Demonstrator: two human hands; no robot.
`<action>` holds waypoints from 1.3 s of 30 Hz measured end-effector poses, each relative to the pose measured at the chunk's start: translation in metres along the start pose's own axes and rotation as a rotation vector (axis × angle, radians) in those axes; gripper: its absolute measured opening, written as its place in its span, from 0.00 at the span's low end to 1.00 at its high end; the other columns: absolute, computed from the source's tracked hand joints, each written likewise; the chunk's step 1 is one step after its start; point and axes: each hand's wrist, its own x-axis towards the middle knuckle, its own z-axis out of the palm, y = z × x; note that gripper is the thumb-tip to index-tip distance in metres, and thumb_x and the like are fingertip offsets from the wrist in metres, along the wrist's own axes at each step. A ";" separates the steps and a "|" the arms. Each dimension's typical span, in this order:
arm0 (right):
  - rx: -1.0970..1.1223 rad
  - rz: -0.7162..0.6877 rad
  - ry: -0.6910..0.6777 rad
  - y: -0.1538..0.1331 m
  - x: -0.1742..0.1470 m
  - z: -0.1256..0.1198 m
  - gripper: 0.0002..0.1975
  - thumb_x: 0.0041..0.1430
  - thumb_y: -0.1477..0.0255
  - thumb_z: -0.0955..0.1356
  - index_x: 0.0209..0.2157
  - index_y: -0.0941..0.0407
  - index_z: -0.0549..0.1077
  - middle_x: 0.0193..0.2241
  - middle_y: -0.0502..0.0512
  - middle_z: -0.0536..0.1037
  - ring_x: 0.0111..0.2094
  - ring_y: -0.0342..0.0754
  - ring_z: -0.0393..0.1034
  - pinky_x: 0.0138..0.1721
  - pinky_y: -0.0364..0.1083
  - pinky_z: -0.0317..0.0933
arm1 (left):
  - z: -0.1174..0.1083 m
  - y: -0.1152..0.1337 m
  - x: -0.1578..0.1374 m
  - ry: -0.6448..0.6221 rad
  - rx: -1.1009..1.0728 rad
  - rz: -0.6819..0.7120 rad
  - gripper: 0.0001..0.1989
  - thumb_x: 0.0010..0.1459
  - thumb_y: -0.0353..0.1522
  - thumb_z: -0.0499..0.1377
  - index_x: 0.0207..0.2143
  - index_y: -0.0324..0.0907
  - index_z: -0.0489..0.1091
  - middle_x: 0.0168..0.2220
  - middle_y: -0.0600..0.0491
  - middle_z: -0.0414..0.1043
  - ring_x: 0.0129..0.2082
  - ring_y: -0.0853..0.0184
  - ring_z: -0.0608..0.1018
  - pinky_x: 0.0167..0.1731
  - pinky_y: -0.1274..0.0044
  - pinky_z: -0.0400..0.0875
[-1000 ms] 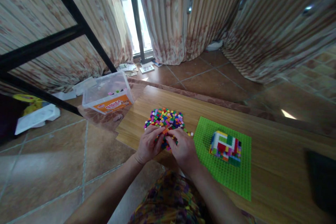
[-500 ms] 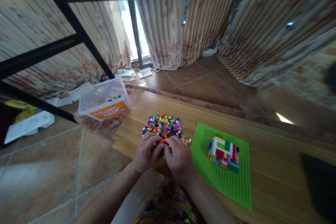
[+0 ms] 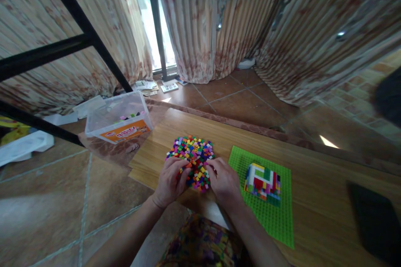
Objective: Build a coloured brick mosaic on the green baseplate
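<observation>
A pile of small multicoloured toy bricks (image 3: 196, 150) lies on the wooden table (image 3: 250, 133). My left hand (image 3: 171, 180) rests at the pile's near left side, its thumb and fingers closed around an orange brick (image 3: 189, 166). On the pile's right edge, my right hand (image 3: 224, 181) has its fingers curled down among the bricks; what they pinch, if anything, is hidden. To the right lies a green baseplate (image 3: 275, 225). On it stands a low block built of bricks (image 3: 262, 181), white, red, green and other colours on top.
A clear plastic box (image 3: 117, 112) with an orange label and some bricks inside stands beyond the table's left end. A dark flat object (image 3: 374, 217) lies at the table's right. Black metal bars (image 3: 103, 56) cross the view before curtains (image 3: 194, 41).
My hands have moved apart from their joint hold on the orange brick. The right hand has shifted right to the pile's edge, uncovering bricks between them. The view has turned slightly right.
</observation>
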 end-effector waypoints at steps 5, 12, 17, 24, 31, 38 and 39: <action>-0.048 0.060 0.003 0.015 0.004 -0.011 0.11 0.64 0.74 0.61 0.41 0.55 0.75 0.36 0.55 0.77 0.39 0.49 0.70 0.42 0.46 0.60 | 0.000 0.000 0.001 0.027 0.016 -0.036 0.06 0.61 0.30 0.57 0.42 0.42 0.69 0.36 0.50 0.74 0.38 0.65 0.76 0.38 0.73 0.74; -0.128 0.061 -0.079 0.022 0.008 -0.012 0.10 0.62 0.74 0.64 0.41 0.54 0.75 0.36 0.56 0.77 0.41 0.51 0.69 0.43 0.48 0.59 | 0.001 0.001 0.003 0.021 0.030 -0.031 0.06 0.61 0.29 0.58 0.42 0.42 0.69 0.36 0.50 0.75 0.38 0.64 0.77 0.38 0.73 0.75; -0.179 0.110 -0.073 0.017 0.012 -0.005 0.07 0.59 0.74 0.66 0.37 0.54 0.76 0.34 0.57 0.76 0.38 0.52 0.69 0.40 0.48 0.59 | 0.001 0.000 0.003 0.018 0.035 -0.043 0.06 0.61 0.30 0.58 0.41 0.41 0.70 0.36 0.50 0.75 0.38 0.65 0.78 0.38 0.73 0.75; -0.109 0.158 -0.040 0.017 0.016 -0.001 0.06 0.56 0.76 0.67 0.29 0.52 0.75 0.30 0.53 0.75 0.33 0.48 0.69 0.35 0.45 0.57 | 0.002 -0.001 0.002 0.015 0.047 -0.053 0.06 0.61 0.31 0.57 0.41 0.41 0.70 0.36 0.49 0.76 0.38 0.64 0.78 0.39 0.72 0.76; -0.070 0.154 -0.024 0.020 0.014 -0.002 0.10 0.58 0.78 0.65 0.32 0.52 0.76 0.31 0.53 0.77 0.35 0.49 0.70 0.36 0.45 0.58 | 0.002 -0.001 0.003 0.011 0.056 -0.053 0.06 0.61 0.30 0.58 0.41 0.41 0.70 0.37 0.49 0.75 0.38 0.65 0.78 0.37 0.73 0.75; -0.021 0.084 -0.094 0.023 0.013 -0.011 0.11 0.60 0.77 0.65 0.37 0.52 0.78 0.35 0.55 0.77 0.39 0.49 0.70 0.42 0.46 0.60 | 0.002 -0.002 0.003 -0.001 0.070 -0.056 0.06 0.61 0.30 0.58 0.41 0.41 0.70 0.37 0.49 0.75 0.39 0.65 0.77 0.38 0.73 0.74; -0.026 0.078 -0.099 0.020 0.015 -0.011 0.10 0.61 0.77 0.65 0.37 0.52 0.78 0.36 0.55 0.77 0.40 0.49 0.69 0.42 0.46 0.60 | 0.002 -0.002 0.003 0.005 0.074 -0.053 0.06 0.61 0.30 0.58 0.41 0.41 0.70 0.37 0.49 0.75 0.39 0.64 0.77 0.39 0.73 0.74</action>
